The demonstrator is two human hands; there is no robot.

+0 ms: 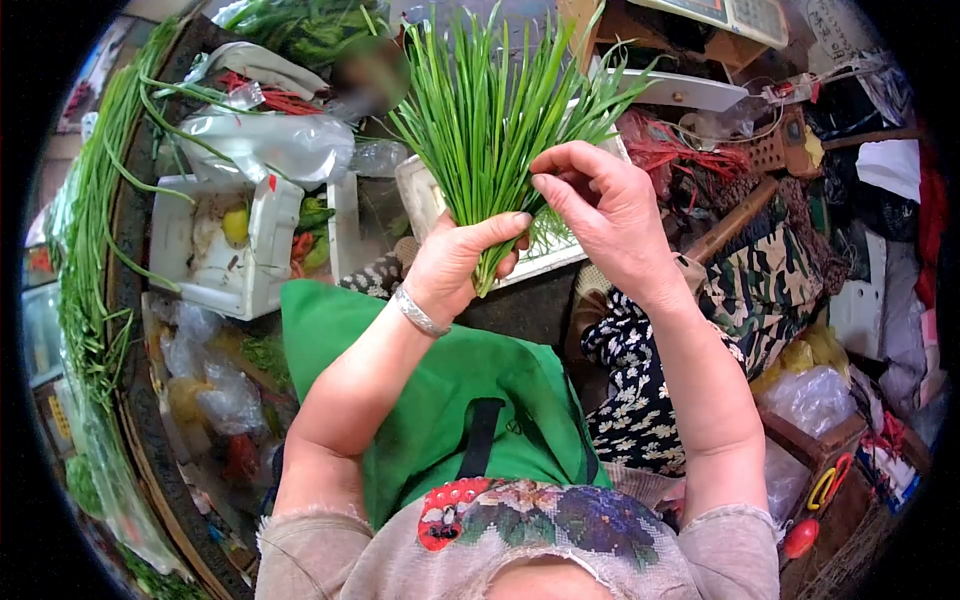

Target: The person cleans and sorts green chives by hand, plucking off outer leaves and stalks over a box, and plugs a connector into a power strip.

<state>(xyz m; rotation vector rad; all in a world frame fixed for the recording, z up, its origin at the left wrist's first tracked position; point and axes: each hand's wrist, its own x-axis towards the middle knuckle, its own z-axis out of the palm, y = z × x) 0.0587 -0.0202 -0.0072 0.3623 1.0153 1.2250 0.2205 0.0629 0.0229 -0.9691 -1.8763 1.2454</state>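
Note:
A fanned bunch of long green leafy stalks (490, 120) stands upright in front of me, its narrow base gripped in my left hand (462, 258). The thumb lies across the stalks and a silver bracelet circles that wrist. My right hand (605, 215) is at the right edge of the bunch, thumb and forefinger drawn close together; whatever lies between them is too small to make out. Behind the bunch, partly hidden, is a white foam box (545, 262) with fine green bits at its rim. A green apron (400, 360) covers my lap.
A white foam box (205, 280) holding a yellow item sits at left. Long green stalks (90, 230) line the far left ledge. A scale (735, 15) stands at the upper right, above an open drawer (685, 92). A wooden box (815, 445) is at lower right.

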